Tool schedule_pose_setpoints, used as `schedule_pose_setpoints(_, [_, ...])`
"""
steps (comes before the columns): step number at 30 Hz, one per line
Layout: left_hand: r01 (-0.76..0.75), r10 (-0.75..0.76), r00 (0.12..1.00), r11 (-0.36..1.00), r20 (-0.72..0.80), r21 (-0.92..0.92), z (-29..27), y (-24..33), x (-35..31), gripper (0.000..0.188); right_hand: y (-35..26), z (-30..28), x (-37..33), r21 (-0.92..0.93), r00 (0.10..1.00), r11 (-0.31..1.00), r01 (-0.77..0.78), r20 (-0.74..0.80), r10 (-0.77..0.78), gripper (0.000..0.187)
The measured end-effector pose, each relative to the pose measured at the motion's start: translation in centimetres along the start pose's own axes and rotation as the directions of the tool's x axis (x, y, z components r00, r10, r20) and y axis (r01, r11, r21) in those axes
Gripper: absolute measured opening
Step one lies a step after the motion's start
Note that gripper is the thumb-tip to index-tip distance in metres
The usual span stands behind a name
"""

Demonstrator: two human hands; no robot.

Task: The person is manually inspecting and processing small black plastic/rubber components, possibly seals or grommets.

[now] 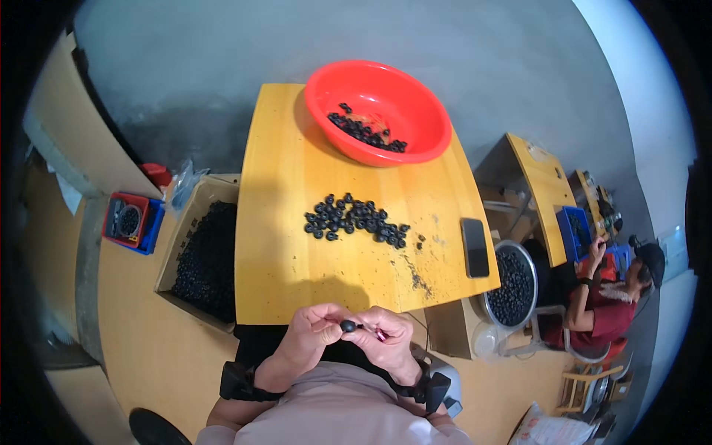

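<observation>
Close to my body, just off the table's near edge, both hands meet at a small black round part (348, 325). My left hand (311, 337) pinches this part between thumb and fingertips. Closed beside it, my right hand (387, 343) grips a slim tool (381, 335) with a reddish-pink handle, mostly hidden by the fingers. The tool's tip seems to reach the black part, but the contact is too small to make out. Beyond my hands, a loose pile of similar black parts (356, 216) lies on the yellow wooden table (297, 163).
A red basin (415, 141) with black parts stands at the table's far side. A phone (475, 247) lies at the right edge, near black crumbs (419, 280). Left is a carton (172, 271) of black parts; right, a metal bowl (531, 297). A person (604, 311) sits farther right.
</observation>
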State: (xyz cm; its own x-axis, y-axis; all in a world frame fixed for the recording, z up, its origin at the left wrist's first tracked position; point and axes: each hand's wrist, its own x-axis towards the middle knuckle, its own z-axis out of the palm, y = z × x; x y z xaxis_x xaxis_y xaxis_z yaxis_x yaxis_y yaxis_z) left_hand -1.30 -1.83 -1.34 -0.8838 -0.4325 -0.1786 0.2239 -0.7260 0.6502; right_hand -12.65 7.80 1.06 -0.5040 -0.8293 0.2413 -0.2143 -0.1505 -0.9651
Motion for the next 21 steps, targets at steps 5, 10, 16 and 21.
schedule_pose_setpoints(5, [-0.014,0.02,0.991,0.999,0.134,-0.04,0.5,-0.9,0.2,0.03,-0.1,-1.5,-0.9,-0.093,0.994,0.991,0.093,0.065,-0.087,0.021])
schedule_pose_setpoints(10, [-0.057,0.058,0.994,0.998,0.089,-0.013,1.2,-1.0,0.3,0.026,-0.1,-1.7,-0.4,0.133,1.0,0.991,0.005,0.029,-0.009,0.02])
schedule_pose_setpoints(16, [-0.086,0.086,0.994,0.996,0.065,-0.001,2.1,-1.3,-0.3,0.022,0.4,-2.1,-1.2,0.104,0.998,0.994,0.044,0.034,-0.048,0.019])
schedule_pose_setpoints(21, [0.014,-0.005,0.985,0.999,0.173,-0.049,1.2,-1.8,-0.3,0.022,-0.1,-2.1,-1.3,0.217,0.995,0.976,0.032,0.087,-0.052,0.017])
